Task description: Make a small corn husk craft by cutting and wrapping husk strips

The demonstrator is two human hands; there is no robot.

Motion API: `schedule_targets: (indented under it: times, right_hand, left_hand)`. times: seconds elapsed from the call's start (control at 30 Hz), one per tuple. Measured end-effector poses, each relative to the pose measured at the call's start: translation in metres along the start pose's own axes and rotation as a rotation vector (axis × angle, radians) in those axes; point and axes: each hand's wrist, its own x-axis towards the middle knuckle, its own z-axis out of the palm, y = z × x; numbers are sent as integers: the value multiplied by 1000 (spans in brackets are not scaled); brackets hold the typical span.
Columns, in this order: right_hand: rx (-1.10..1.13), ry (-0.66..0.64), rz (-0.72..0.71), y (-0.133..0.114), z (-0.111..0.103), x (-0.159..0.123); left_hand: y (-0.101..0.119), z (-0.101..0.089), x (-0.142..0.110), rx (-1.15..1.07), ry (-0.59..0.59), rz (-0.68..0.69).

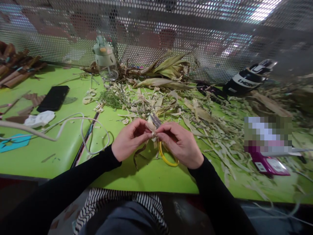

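Observation:
A small pale piece of corn husk [151, 124] is pinched between the fingertips of my left hand [132, 137] and my right hand [179, 142], which meet above the green table [146, 178]. Yellow-handled scissors [168, 160] lie at my right hand, their handle loop hanging below the fingers. Dark grey blades appear to point away from me between the hands; whether the right hand also grips the scissors is hidden. A dark dry strip [136, 158] dangles beneath my left fingers. Just beyond my hands lie husk scraps [139, 102].
Larger husks [168, 67] lie against the perforated metal screen [146, 32]. A clear bottle [105, 62] stands back left; a black bottle [246, 80] leans back right. A phone [53, 98], white cable [84, 142] and magenta power strip [271, 164] lie on the table.

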Motion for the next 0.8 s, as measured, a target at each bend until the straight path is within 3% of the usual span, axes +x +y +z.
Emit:
schedule_targets:
  times: [0.2,0.33,0.43,0.6,0.8]
  right_hand:
    - [-15,-35,69,-1,1,1]
    - [9,-68,-5,0,-1,2]
    - [44,-67,-64,2,-2,3]
    - [-17,-51,17,2,-3,2]
    - [50,-106,7,0,-10,3]
  left_hand:
    - [4,-1,0,101,8,-80]
    - [6,2,-1,64,61,-109]
    - [5,3,-2,25,39,-145]
    - [2,5,-3,5,-18,-183]
    - [4,7,-3,-13,15,-153]
